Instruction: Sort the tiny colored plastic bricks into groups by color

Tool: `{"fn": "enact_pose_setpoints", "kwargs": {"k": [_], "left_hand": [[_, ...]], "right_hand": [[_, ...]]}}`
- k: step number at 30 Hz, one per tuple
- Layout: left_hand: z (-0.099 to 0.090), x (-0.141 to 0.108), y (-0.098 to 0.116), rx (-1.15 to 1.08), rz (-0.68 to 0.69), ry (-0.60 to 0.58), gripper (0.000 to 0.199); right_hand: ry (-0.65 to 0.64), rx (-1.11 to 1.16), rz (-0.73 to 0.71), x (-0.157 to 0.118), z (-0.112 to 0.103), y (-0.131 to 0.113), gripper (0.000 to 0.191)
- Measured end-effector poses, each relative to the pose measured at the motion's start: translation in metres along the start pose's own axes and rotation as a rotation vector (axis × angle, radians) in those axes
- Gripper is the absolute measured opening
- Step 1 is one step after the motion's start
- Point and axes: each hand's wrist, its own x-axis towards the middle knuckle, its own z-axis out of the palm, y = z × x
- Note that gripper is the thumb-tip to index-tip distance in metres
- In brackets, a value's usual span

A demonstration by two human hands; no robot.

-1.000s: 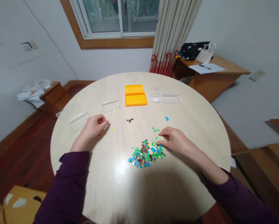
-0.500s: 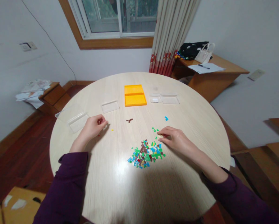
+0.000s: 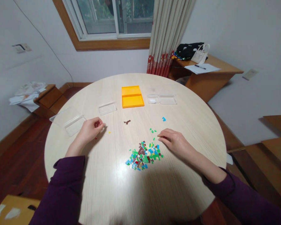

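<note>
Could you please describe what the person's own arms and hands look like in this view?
Both arms are in dark purple sleeves, which end partway along the forearms, leaving the wrists bare. The left hand and right hand are both bare too, with no gloves; no rings, watch or bracelet can be made out. The purple fabric looks plain, without any visible print.

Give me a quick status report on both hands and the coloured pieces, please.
Right hand pinching small pale piece, beside mixed pile. Left hand near yellow piece. Nothing visibly between right hand and pile.
</note>
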Motion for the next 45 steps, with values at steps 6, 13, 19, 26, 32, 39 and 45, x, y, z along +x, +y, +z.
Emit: {"fn": "enact_pose_setpoints", "kwargs": {"k": [6,13,19,26,32,39,45], "left_hand": [[0.000,0.001,-0.003,0.026,0.021,0.002,0.026],[0.002,0.001,-0.005,-0.004,0.024,-0.007,0.026],[0.001,0.002,-0.007,0.018,0.045,0.014,0.026],[-0.002,0.003,-0.004,0.058,0.076,0.043,0.024],[-0.003,0.002,-0.001,0.057,0.076,0.047,0.022],[-0.002,0.000,0.001,0.039,0.043,0.031,0.022],[-0.002,0.000,0.003,0.019,0.001,0.017,0.023]], "right_hand": [[0.090,-0.063,0.138,-0.007,-0.030,0.045,0.015],[0.156,-0.127,0.295,0.025,-0.045,0.093,0.011],[0.164,-0.119,0.279,0.029,-0.042,0.096,0.012],[0.210,-0.084,0.260,0.025,-0.042,0.088,0.015],[0.241,-0.143,0.225,0.025,-0.046,0.080,0.021],[0.270,-0.142,0.088,0.022,-0.043,0.037,0.017],[-0.136,0.091,-0.026,0.024,-0.013,-0.008,0.013]]}}
